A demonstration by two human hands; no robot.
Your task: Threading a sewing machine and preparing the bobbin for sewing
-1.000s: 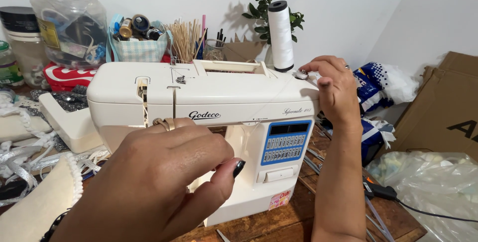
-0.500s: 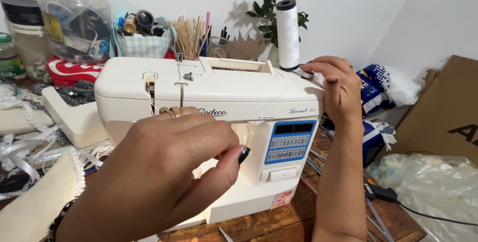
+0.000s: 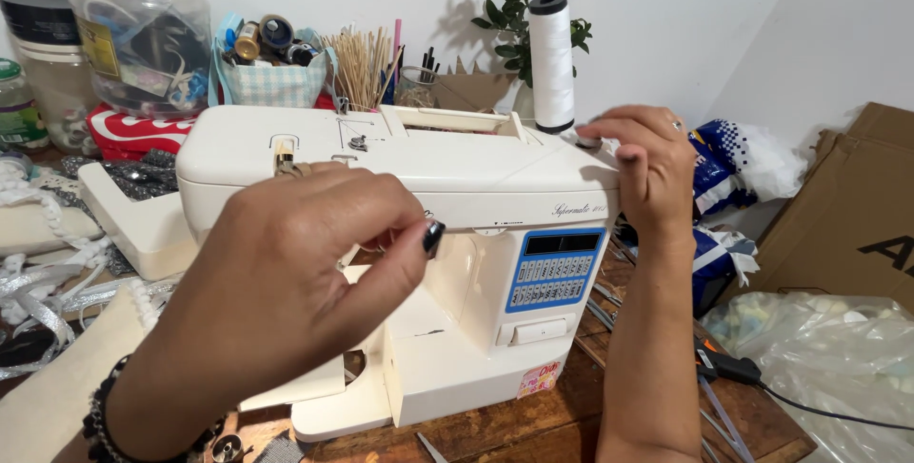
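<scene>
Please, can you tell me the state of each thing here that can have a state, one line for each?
Sewing machine: upright on the wooden table, its panel display dark.
White thread spool: standing upright on top of the machine.
Clear plastic jar: upright, full of small items.
Left hand: fingers pinched together before the machine.
Right hand: resting on the machine's top right end.

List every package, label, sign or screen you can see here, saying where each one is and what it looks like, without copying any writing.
Screen and keypad panel: sewing machine front, blue frame, dark display.
Sticker: machine base, pink and yellow.
Cardboard box: far right, brown, black print.
Blue and white packet: behind the right hand.
Clear jar: back left, yellowish label.
Red package: under the jar, white print.
</scene>
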